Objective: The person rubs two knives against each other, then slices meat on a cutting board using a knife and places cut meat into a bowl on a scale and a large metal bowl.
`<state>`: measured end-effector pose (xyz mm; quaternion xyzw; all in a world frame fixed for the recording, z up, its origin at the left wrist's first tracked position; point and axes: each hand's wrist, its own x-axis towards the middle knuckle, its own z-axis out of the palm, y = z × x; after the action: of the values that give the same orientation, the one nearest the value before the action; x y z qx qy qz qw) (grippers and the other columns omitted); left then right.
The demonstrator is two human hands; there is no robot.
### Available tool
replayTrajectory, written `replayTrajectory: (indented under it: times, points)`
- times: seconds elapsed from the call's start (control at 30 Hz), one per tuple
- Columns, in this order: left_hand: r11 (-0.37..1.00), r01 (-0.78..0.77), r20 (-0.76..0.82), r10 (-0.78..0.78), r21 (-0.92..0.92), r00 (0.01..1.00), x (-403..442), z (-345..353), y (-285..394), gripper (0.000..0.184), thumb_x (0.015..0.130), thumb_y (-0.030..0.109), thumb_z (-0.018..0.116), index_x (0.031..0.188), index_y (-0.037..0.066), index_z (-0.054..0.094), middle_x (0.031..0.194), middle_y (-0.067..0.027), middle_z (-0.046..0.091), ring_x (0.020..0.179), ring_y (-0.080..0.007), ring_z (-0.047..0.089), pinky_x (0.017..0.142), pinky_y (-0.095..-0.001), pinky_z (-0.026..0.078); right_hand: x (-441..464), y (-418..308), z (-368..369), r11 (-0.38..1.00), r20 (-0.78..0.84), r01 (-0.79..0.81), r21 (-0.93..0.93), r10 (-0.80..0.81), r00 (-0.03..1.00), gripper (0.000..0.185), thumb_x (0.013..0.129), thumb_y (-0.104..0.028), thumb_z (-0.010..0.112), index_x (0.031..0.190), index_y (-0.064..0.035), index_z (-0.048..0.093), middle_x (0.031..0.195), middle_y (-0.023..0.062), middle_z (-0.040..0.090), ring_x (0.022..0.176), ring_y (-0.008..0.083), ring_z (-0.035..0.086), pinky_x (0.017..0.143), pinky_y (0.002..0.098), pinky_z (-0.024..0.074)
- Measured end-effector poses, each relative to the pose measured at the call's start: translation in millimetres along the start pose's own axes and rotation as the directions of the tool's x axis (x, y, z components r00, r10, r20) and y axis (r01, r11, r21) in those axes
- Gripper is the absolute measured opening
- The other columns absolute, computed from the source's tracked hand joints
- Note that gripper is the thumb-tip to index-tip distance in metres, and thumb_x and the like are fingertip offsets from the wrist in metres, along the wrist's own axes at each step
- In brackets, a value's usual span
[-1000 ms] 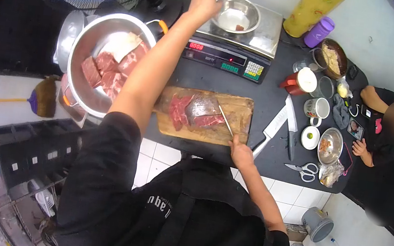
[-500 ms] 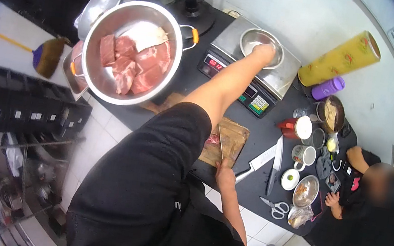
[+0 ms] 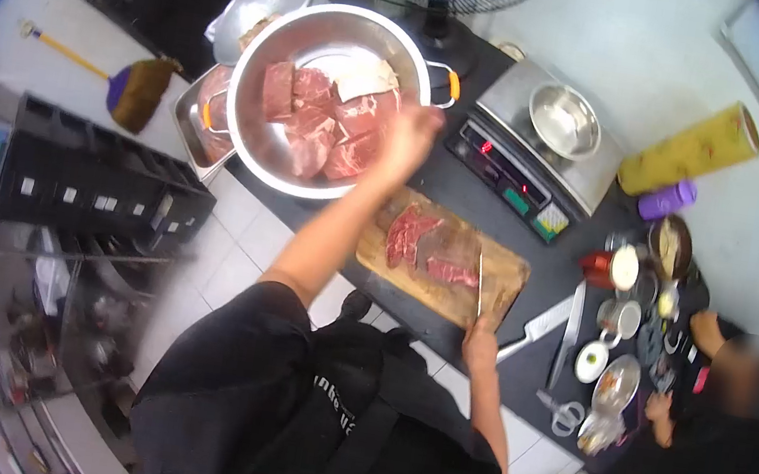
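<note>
My right hand (image 3: 481, 345) grips a knife (image 3: 480, 285), its blade standing across the right part of the wooden cutting board (image 3: 377, 254). Left of the blade lies a strip of raw red meat (image 3: 452, 272), with a larger cut of meat (image 3: 412, 237) further left on the board. My left hand (image 3: 409, 142) is raised by the right rim of a big steel pot (image 3: 243, 135), its fingers drawn together and blurred; what they hold, if anything, I cannot make out. Inside the pot are several chunks of raw meat (image 3: 310, 145).
A steel bowl (image 3: 565, 123) stands on a digital scale (image 3: 507, 90). Two more knives, one being a broad knife (image 3: 541, 328), lie right of the board near scissors (image 3: 560, 413), a mug (image 3: 620, 317) and a red jug (image 3: 600, 266). Another person (image 3: 699, 447) sits at the far right.
My left hand has come out of the bowl on the scale and swung left to the pot's rim. The view has shifted, uncovering the meat on the board. My right hand still holds the knife.
</note>
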<state>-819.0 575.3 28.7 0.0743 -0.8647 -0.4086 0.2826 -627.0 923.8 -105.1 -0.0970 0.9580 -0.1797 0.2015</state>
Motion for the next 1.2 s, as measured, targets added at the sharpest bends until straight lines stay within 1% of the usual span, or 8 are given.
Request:
replayTrajectory:
  times: [0.17,0.23,0.27,0.43,0.83,0.9,1.0,1.2]
  points:
    - [0.897,0.334,0.117,-0.380,0.290,0.918,51,-91,-34,0.059,0.090,0.029,0.059,0.133,-0.008,0.043,0.101,-0.0293,0.065,0.095,-0.0371,0.065,0.082,-0.0418,0.051,-10,-26,-18,0.984,-0.033,-0.162,0.070,0.165,0.986,0.040,0.098,-0.039,0.042,0.101,0.0005,0.051,0.080,0.0315,0.063,0.079,0.0496,0.062,0.072,0.0568,0.0484]
    - [0.888,-0.246,-0.007,0.270,0.387,0.963,46,-90,-40,0.065,0.090,0.025,0.060,0.138,-0.010,0.033,0.122,-0.0326,0.054,0.110,-0.0431,0.057,0.090,-0.0456,0.047,-8,-13,-5,0.975,-0.091,-0.192,0.111,0.202,0.975,0.036,0.099,-0.035,0.044,0.106,-0.0005,0.050,0.075,0.0294,0.062,0.071,0.0467,0.062,0.065,0.0549,0.0494]
    - [0.998,-0.044,0.058,0.041,0.053,0.997,21,-78,-25,0.059,0.091,0.022,0.058,0.136,-0.009,0.037,0.121,-0.0304,0.056,0.110,-0.0440,0.055,0.092,-0.0467,0.045,-10,-8,4,0.977,-0.141,-0.161,0.141,0.181,0.973,0.032,0.099,-0.031,0.045,0.111,-0.0016,0.049,0.070,0.0273,0.062,0.062,0.0438,0.063,0.057,0.0529,0.0504]
    - [0.956,-0.278,0.691,0.138,0.095,0.709,-93,-27,47,0.023,0.079,0.016,0.063,0.096,-0.001,0.062,0.094,-0.0218,0.063,0.095,-0.0353,0.060,0.086,-0.0452,0.048,-35,-44,-31,0.784,0.065,-0.377,0.493,0.398,0.915,0.027,0.099,-0.020,0.041,0.114,0.0026,0.045,0.064,0.0141,0.060,0.044,0.0226,0.060,0.040,0.0375,0.0498]
    - [0.914,-0.402,0.786,0.207,0.057,0.582,-207,82,-14,0.032,0.085,0.022,0.058,0.105,-0.003,0.059,0.105,-0.0243,0.055,0.095,-0.0419,0.057,0.082,-0.0484,0.049,-81,-60,-16,0.737,0.139,-0.472,0.483,0.468,0.873,0.023,0.100,-0.020,0.040,0.102,0.0026,0.038,0.060,0.0151,0.054,0.039,0.0235,0.057,0.032,0.0360,0.0460]
    - [0.991,-0.101,0.734,0.001,0.092,0.679,-198,78,-3,0.043,0.087,0.033,0.061,0.105,-0.005,0.059,0.109,-0.0276,0.055,0.101,-0.0443,0.056,0.085,-0.0481,0.049,-83,-60,-18,0.756,0.127,-0.453,0.472,0.450,0.884,0.024,0.100,-0.020,0.039,0.101,0.0041,0.038,0.062,0.0167,0.055,0.039,0.0235,0.057,0.033,0.0367,0.0471]
    - [0.963,-0.268,0.704,0.195,-0.008,0.682,-145,6,40,0.062,0.082,0.044,0.067,0.116,-0.007,0.057,0.114,-0.0285,0.056,0.112,-0.0422,0.053,0.097,-0.0454,0.044,-86,-59,-19,0.771,0.121,-0.461,0.439,0.457,0.881,0.026,0.100,-0.021,0.038,0.101,0.0055,0.038,0.064,0.0197,0.057,0.040,0.0247,0.057,0.035,0.0379,0.0482]
    - [0.934,-0.143,-0.030,0.161,0.328,0.986,28,-101,-65,0.033,0.083,0.018,0.059,0.110,-0.001,0.061,0.103,-0.0241,0.064,0.099,-0.0370,0.060,0.088,-0.0442,0.046,-87,-64,-16,0.763,0.138,-0.493,0.417,0.483,0.864,0.027,0.099,-0.021,0.038,0.105,0.0056,0.039,0.073,0.0265,0.062,0.044,0.0310,0.060,0.037,0.0403,0.0498]
